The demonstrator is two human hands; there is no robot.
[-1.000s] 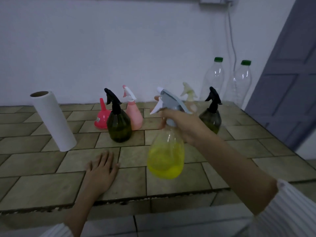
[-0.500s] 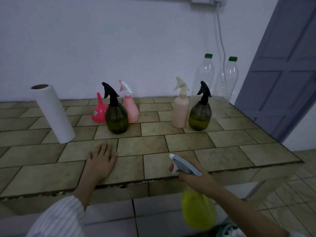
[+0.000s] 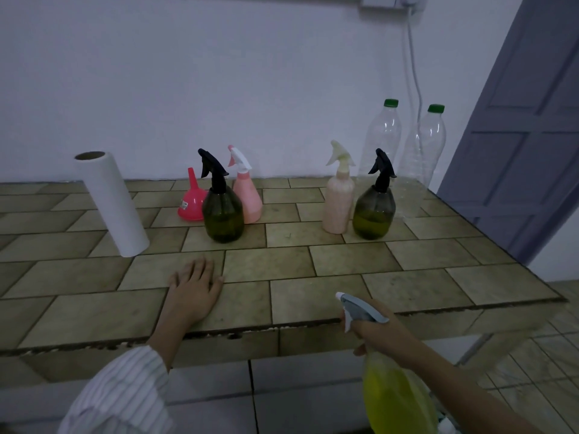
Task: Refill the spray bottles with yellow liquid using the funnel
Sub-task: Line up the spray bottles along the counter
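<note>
Right hand: the right hand (image 3: 380,335) grasps the neck of the yellow bottle (image 3: 396,399), below the near edge of the table (image 3: 313,264), near right.
Yellow bottle: looks well filled, so likely heavy and sloshy; thin smooth plastic. The neck under the grey trigger (image 3: 360,310) is the sure hold.
Left hand: the left hand (image 3: 194,288) lies flat, released, on the table.
Funnel: the pink funnel (image 3: 191,202) stands far left, mouth down; light and stiff, best lifted by its spout.
Bottles to fill: two dark bottles (image 3: 223,211) and two pink ones, far.
</note>
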